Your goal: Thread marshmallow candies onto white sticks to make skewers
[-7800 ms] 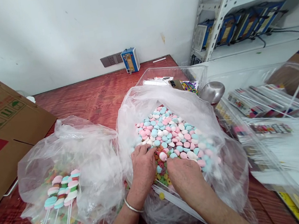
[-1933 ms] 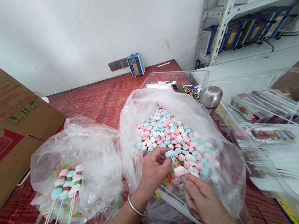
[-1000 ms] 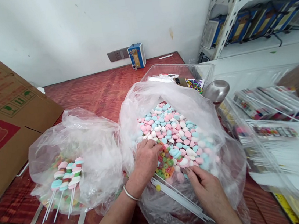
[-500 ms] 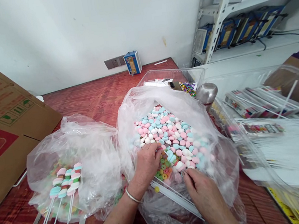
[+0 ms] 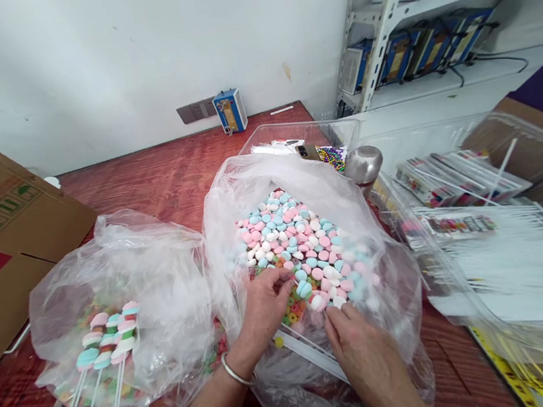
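Observation:
A candy skewer (image 5: 304, 288) with blue, white and pink marshmallows and gummy rings lies slanted between my hands, over the open bag. My right hand (image 5: 364, 342) is closed at its lower end, by the white and pink marshmallow; the grip itself is partly hidden. At the upper end, the fingers of my left hand (image 5: 267, 298) are pinched together close to the stick's tip, and what they hold is too small to make out. Loose pastel marshmallows (image 5: 300, 230) and ring gummies (image 5: 294, 309) fill the clear plastic bag (image 5: 395, 361) around both hands. White sticks (image 5: 313, 352) lie across its front.
Several loaded skewers (image 5: 111, 337) rest on a second plastic bag (image 5: 159, 266) at left, beside a cardboard box (image 5: 6, 220). A metal bottle (image 5: 364, 165) and clear bin (image 5: 342, 127) stand behind. Another bin (image 5: 460, 301) with white sticks (image 5: 528, 268) is at right.
The view has shifted slightly, so most things sit a little further left. My left fingers have come down closer to the skewer's tip; my right hand keeps its place at the lower end.

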`<state>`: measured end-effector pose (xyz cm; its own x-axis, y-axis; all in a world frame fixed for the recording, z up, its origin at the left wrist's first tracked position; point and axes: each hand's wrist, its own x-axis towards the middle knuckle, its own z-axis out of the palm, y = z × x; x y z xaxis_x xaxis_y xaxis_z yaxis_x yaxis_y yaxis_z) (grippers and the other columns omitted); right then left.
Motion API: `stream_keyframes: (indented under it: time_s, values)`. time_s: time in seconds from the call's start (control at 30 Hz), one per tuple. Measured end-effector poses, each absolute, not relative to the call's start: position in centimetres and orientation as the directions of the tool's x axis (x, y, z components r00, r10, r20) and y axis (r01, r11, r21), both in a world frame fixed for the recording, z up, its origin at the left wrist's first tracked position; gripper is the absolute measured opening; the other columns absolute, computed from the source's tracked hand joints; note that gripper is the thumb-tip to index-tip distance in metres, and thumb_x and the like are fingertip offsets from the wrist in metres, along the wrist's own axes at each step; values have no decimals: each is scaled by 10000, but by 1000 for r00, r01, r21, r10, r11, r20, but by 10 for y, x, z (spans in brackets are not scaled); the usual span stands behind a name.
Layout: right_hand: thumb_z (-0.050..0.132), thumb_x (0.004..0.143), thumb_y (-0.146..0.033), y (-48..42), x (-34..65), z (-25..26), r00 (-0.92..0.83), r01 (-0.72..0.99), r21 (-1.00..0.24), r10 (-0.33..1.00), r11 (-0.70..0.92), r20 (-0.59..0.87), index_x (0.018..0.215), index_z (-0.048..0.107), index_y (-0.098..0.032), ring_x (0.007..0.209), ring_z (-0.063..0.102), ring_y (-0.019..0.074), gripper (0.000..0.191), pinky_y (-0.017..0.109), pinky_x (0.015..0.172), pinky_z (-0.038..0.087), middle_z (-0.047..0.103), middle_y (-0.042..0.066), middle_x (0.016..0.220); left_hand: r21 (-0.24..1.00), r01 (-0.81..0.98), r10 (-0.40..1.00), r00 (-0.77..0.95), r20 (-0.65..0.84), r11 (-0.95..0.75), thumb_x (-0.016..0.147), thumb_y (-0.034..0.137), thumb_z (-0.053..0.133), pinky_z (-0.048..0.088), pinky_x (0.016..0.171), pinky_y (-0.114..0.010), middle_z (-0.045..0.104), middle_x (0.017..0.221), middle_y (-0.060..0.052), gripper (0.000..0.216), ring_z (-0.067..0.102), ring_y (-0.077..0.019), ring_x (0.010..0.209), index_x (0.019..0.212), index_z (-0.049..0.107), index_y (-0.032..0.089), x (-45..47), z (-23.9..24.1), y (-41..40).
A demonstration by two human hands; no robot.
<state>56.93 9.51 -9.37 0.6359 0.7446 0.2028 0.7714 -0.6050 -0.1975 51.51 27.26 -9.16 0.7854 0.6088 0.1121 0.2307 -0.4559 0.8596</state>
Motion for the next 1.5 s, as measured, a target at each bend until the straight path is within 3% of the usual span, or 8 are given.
stream_keyframes:
  time_s: [0.1,0.3,0.5,0.63,0.87,1.07,1.3,1.5]
  values:
    - [409,959,-208,97,571,-95,662,746,-270,724,-609,195,744,581,-212,494,558,155,275,281,458,220,627,32,730,871,225,586,806,87,-438,829,181,625,537,758,-292,728,879,-38,142,671,-173,812,937,717,184,514,-94,263]
    - [378,951,-300,98,582,-105,731,443,-771,682,-457,16,664,491,-213,542,523,142,321,224,517,355,561,-10,587,800,177,530,824,198,-573,928,156,488,520,836,-306,724,1016,-45,326,658,-171,906,1207,649,206,514,-85,266]
    - [404,922,-383,97,582,-105,770,371,-810,638,-455,-6,637,464,-215,536,476,141,336,226,514,326,522,-20,561,251,385,447,851,276,-888,918,147,526,443,855,-414,671,988,-81,200,549,-259,987,922,713,215,535,-86,306]
    - [400,927,-390,97,583,-104,765,392,-796,644,-461,4,629,448,-217,546,480,144,348,230,523,322,528,-14,574,290,419,493,830,262,-860,915,159,523,435,832,-410,663,896,-91,201,554,-260,946,803,686,193,544,-90,315]
    - [381,948,-353,101,583,-95,745,415,-796,667,-440,19,695,524,-206,613,540,162,326,239,573,363,598,12,661,955,257,607,786,-117,-149,861,313,590,453,624,-277,690,757,-28,144,589,-149,639,866,636,176,533,-75,300]
    - [378,961,-293,100,585,-94,716,524,-722,693,-453,85,688,541,-204,620,578,163,331,242,576,381,613,16,671,978,201,493,846,-204,60,832,353,632,380,529,-223,648,670,-3,197,483,-91,526,824,604,158,528,-74,291]
    - [369,944,-181,96,574,-90,633,761,-380,730,-525,259,908,675,-184,614,633,186,308,260,494,394,642,60,799,957,110,422,880,-219,267,743,311,781,456,662,-220,658,844,-16,297,590,-113,732,977,673,165,529,-68,288]
    - [344,1006,-267,79,578,-98,638,728,-523,718,-443,278,1201,637,-187,826,706,201,360,252,636,527,721,99,1009,760,24,328,893,-309,650,728,362,812,497,663,-233,664,849,-56,313,613,-122,744,903,716,122,526,-72,277]
